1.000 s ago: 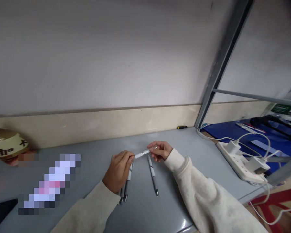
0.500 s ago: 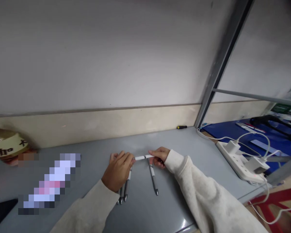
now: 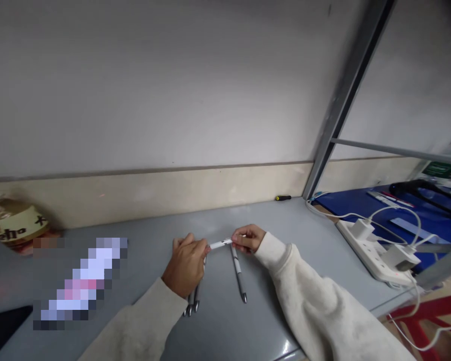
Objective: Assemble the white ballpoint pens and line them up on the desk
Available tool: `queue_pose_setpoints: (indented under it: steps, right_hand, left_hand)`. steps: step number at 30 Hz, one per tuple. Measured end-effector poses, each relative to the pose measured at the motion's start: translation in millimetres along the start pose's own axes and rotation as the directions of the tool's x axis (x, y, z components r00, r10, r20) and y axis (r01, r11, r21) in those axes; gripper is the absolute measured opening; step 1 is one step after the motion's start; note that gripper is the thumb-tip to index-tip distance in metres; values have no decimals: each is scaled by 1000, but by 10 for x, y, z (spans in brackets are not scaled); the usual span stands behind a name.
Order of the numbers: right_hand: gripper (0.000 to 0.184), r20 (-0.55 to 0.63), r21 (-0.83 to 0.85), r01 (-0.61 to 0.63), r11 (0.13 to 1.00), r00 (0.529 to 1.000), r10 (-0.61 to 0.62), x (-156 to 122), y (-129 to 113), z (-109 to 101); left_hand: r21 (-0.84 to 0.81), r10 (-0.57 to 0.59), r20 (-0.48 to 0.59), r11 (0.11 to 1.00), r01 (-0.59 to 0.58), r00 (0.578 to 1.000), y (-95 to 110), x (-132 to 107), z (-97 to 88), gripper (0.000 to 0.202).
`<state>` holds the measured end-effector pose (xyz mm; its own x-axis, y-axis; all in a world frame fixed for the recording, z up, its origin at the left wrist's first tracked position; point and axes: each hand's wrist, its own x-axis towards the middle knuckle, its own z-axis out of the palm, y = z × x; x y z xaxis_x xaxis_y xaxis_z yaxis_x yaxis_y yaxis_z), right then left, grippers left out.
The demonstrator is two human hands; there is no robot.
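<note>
Together, both hands pinch a white pen, one at each end; a second pen lies nearby.

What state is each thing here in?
Held pen: gripped by left fingers and right fingers
Loose pen: lying on the desk
Other pens: lying, partly hidden
Bottle: standing, capped
Screwdriver: lying near the wall
Power strip: two chargers plugged in

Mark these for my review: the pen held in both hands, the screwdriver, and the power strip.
Held pen (image 3: 218,244): head view, on its white barrel.
Screwdriver (image 3: 283,198): head view, on its black-and-yellow handle.
Power strip (image 3: 372,255): head view, on its white socket face.
</note>
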<state>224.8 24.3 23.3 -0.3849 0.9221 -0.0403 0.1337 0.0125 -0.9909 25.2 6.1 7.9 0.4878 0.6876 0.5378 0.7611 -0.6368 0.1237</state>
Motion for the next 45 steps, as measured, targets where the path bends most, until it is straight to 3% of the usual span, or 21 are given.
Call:
queue_pose_setpoints:
  steps: [3,5,9,14,19,24,29,34,38,43,45]
  right_hand:
    - [41,-115,-95,105,990,987,-115,19,14,6]
    - [44,-143,-111,103,988,983,-119,31,35,9]
    - [47,-101,-113,-28,993,995,17,44,78,7]
    - [47,-128,-54,71,996,989,-78,51,76,2]
    - [45,-74,-79,-64,995,996,58,49,86,2]
    - [46,-134,-33,67,997,989,-71,43,72,1]
    - [40,-38,-71,-39,997,999,36,56,101,-16]
    - [41,-128,-54,79,995,988,-86,55,104,-17]
    - [39,-32,-74,-64,995,998,62,42,99,-4]
    - [36,-140,-111,69,991,987,-84,37,79,8]
    - [33,-124,-106,36,994,991,-49,36,74,12]
  left_hand:
    - [-24,-46,16,999,46,999,-23,6,-2,30]
    - [-24,-63,17,998,63,998,-38,12,-7,30]
    - [-27,-59,33,998,60,998,-56,10,-11,30]
    - [-19,-44,32,999,45,999,-64,-2,-7,29]
    - [3,-24,33,1000,24,999,-58,2,-4,29]
    - [37,-15,27,999,14,1000,-69,0,2,27]
    - [77,4,34,997,-7,999,-73,-3,3,27]
    - [98,8,41,995,-12,999,-68,-4,-3,24]
    - [86,9,38,996,-12,999,-63,4,-7,22]
    - [77,-25,54,997,20,998,-55,17,-13,24]
    - [67,-31,63,997,26,998,-53,16,-17,25]
